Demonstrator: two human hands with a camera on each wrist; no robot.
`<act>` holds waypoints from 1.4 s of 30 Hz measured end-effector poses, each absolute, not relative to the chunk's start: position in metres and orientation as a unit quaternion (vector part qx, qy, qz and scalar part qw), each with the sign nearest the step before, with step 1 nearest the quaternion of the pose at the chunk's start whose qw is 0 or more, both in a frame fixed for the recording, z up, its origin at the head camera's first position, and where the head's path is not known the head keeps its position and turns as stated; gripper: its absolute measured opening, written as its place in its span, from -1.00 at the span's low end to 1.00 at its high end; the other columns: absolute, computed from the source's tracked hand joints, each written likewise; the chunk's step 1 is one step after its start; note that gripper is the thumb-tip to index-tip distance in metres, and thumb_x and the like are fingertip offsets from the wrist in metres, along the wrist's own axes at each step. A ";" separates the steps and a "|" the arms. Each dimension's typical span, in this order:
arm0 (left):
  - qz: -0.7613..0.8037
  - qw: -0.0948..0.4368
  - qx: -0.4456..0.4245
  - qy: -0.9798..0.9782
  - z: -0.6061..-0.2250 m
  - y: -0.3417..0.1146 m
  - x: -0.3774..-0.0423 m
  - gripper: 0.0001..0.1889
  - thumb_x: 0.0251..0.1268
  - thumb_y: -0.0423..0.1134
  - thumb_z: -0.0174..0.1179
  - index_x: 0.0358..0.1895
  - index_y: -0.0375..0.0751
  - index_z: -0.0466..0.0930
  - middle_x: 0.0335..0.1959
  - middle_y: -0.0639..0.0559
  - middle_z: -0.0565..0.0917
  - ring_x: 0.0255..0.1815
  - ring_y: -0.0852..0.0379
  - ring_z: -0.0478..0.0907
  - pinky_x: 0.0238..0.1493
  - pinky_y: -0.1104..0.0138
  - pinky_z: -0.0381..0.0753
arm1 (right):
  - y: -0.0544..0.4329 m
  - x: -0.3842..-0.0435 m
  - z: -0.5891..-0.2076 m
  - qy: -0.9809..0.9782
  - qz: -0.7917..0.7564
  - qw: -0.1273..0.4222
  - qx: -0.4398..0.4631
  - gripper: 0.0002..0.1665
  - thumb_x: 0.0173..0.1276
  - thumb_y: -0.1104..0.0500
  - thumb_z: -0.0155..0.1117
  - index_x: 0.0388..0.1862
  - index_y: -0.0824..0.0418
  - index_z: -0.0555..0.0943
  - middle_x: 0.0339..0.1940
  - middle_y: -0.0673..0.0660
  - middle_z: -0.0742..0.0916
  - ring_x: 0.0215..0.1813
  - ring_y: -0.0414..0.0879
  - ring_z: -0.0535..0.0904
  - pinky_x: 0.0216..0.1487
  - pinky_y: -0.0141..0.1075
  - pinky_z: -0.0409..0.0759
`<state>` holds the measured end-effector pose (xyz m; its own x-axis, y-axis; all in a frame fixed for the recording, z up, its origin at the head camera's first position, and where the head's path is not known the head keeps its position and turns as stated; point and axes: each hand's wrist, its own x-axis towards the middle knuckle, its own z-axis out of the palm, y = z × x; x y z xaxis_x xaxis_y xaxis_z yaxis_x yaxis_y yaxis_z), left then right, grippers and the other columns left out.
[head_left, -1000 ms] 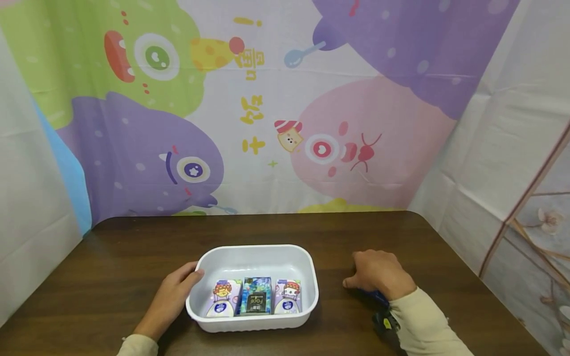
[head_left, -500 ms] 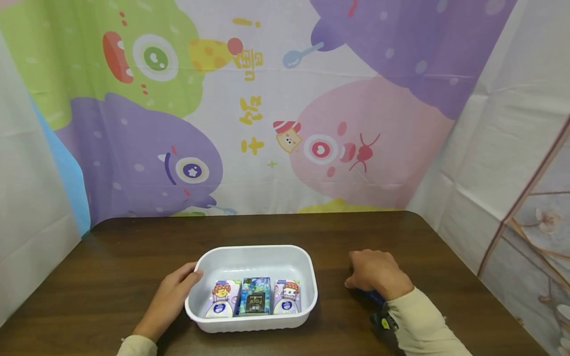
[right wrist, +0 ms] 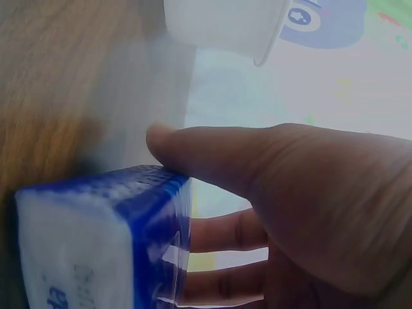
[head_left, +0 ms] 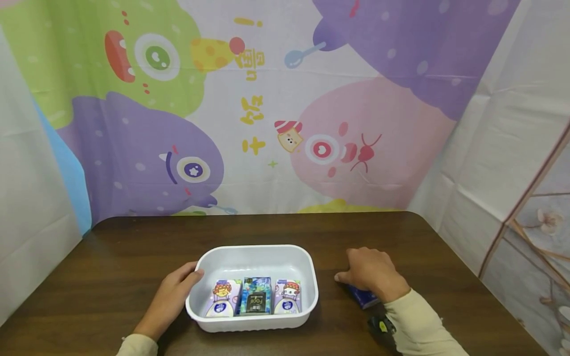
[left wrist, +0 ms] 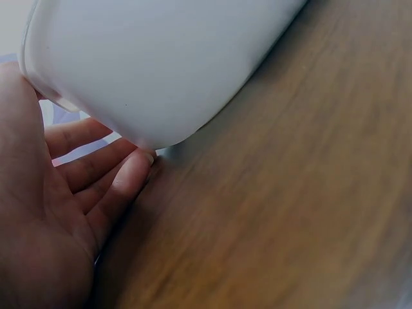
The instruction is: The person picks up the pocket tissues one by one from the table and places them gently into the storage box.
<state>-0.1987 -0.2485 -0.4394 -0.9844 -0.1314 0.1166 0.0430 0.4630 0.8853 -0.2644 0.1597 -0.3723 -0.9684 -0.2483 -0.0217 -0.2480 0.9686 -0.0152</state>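
A white plastic basin (head_left: 250, 324) stands on the brown table, and my left hand (head_left: 173, 291) grips its left rim. The thumb lies over the rim, while the fingers (left wrist: 122, 180) reach under the outer wall in the left wrist view. Inside sit three tissue packs: a purple-and-white one (head_left: 223, 298), a blue-green one (head_left: 256, 296) and another purple-and-white one (head_left: 287, 297). To the basin's right, my right hand (head_left: 371, 272) holds a blue-and-white tissue pack (right wrist: 96, 238), thumb along one side and fingers partly hidden behind it. In the head view the hand covers much of this pack.
A black strap with a yellow-green mark (head_left: 383, 325) shows at the right wrist. Behind the brown table (head_left: 147, 247) hangs a cartoon-printed curtain (head_left: 262, 183). Pale cloth walls (head_left: 481, 163) rise at both sides.
My right hand has shifted slightly left, toward the basin, and more of the blue tissue pack shows under it. The left hand and basin have stayed put.
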 end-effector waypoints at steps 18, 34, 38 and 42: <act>-0.515 0.085 0.024 -0.852 -0.439 -0.248 -0.199 -0.57 0.54 -0.11 0.05 0.27 -0.32 0.54 0.12 -0.18 0.65 0.06 0.06 0.54 -0.03 0.36 0.54 | 0.154 -0.263 -0.374 0.990 -0.019 -0.027 -0.135 -0.48 0.22 -0.25 0.42 -0.27 0.20 0.64 -0.40 0.13 0.71 -0.39 0.01 0.59 -0.28 0.09 0.60; -0.510 0.080 0.025 -0.856 -0.440 -0.249 -0.199 -0.57 0.55 -0.10 0.04 0.28 -0.32 0.52 0.14 -0.19 0.64 0.08 0.04 0.53 -0.01 0.35 0.53 | 0.149 -0.265 -0.377 0.991 -0.020 -0.039 -0.125 -0.50 0.30 -0.27 0.32 -0.44 0.15 0.66 -0.53 0.07 0.64 -0.48 -0.03 0.53 -0.37 0.01 0.59; -0.511 0.081 0.024 -0.855 -0.440 -0.249 -0.200 -0.57 0.54 -0.11 0.04 0.28 -0.32 0.53 0.13 -0.18 0.64 0.08 0.05 0.54 -0.02 0.35 0.53 | 0.147 -0.267 -0.377 0.991 -0.031 -0.043 -0.123 -0.51 0.32 -0.26 0.29 -0.42 0.14 0.68 -0.55 0.03 0.62 -0.50 -0.06 0.50 -0.39 -0.05 0.58; -0.512 0.081 0.024 -0.855 -0.440 -0.249 -0.200 -0.57 0.54 -0.11 0.05 0.28 -0.31 0.53 0.14 -0.18 0.64 0.07 0.06 0.53 -0.02 0.36 0.53 | 0.147 -0.268 -0.376 0.990 -0.041 -0.056 -0.122 -0.51 0.35 -0.25 0.26 -0.46 0.13 0.68 -0.58 0.01 0.60 -0.53 -0.07 0.48 -0.44 -0.09 0.55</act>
<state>-0.1997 -0.2492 -0.4404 -0.9858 -0.1243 0.1131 0.0412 0.4737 0.8797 -0.2677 0.1471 -0.3765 -0.9640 -0.2372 0.1201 -0.2463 0.9669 -0.0672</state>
